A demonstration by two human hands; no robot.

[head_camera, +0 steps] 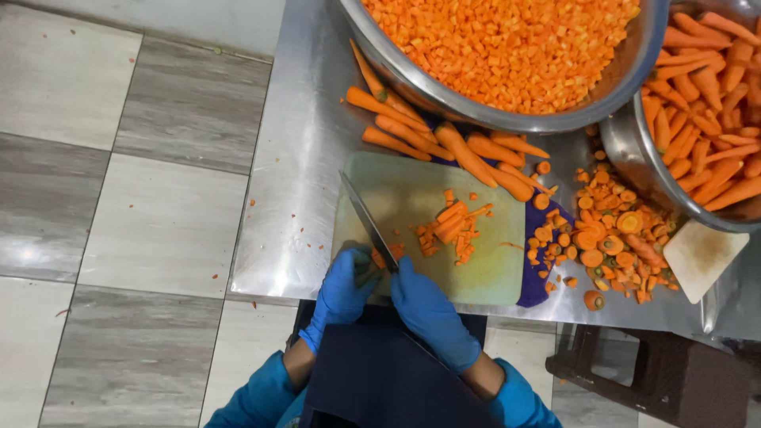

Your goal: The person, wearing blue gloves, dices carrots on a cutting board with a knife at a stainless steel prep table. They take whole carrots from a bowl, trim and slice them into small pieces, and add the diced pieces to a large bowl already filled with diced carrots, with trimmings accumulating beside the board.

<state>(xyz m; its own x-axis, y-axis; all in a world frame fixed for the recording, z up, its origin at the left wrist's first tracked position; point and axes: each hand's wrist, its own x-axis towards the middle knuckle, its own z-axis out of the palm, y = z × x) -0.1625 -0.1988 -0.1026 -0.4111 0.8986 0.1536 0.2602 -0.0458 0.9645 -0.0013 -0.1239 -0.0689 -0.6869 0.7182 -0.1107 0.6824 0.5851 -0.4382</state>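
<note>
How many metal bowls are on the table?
2. A large steel bowl of diced carrot stands at the top centre; a second steel bowl of peeled whole carrots sits at the right edge, partly cut off.

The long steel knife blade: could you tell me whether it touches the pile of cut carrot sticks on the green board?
Apart. The head view shows bare board between knife blade and sticks.

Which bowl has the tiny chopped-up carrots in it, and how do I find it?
Start at the pale green cutting board on the steel table, then look past the whole carrots above it. The big metal bowl there holds small diced cubes, while the bowl to its right holds long peeled carrots.
</note>
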